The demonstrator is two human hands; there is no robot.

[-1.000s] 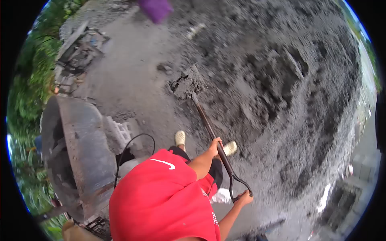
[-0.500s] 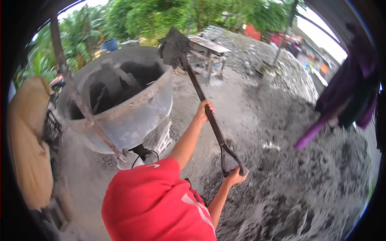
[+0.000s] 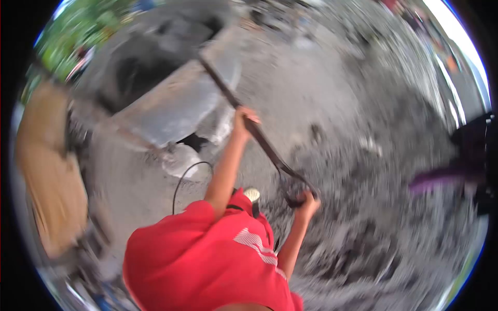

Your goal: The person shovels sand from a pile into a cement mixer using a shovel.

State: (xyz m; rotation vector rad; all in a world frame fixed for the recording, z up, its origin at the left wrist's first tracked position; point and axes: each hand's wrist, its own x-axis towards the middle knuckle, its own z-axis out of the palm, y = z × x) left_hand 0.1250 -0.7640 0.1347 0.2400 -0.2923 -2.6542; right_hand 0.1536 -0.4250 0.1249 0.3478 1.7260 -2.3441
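Note:
My left hand (image 3: pixel 246 119) is wrapped round the middle of the dark shaft of a shovel (image 3: pixel 266 146). The shovel's forked grip is in my right hand (image 3: pixel 308 204), lower and to the right. From my hands the shaft runs up and left to the rim of a large round metal mixer drum (image 3: pixel 171 111). The shovel's blade cannot be made out at the drum's opening, where the picture is blurred. Grey material lies inside the drum.
Beside the drum, at the left, stands a tan covered object (image 3: pixel 51 166). A black cable (image 3: pixel 181 181) loops below the drum. Grey sand or gravel (image 3: pixel 358 233) spreads over the right side. Dark and purple cloth (image 3: pixel 441 178) hangs at the right edge.
The loaded shovel rose from the ground, swung left, and its blade end is now at the drum. Both hands have kept their hold. The view has tilted down since half a second ago.

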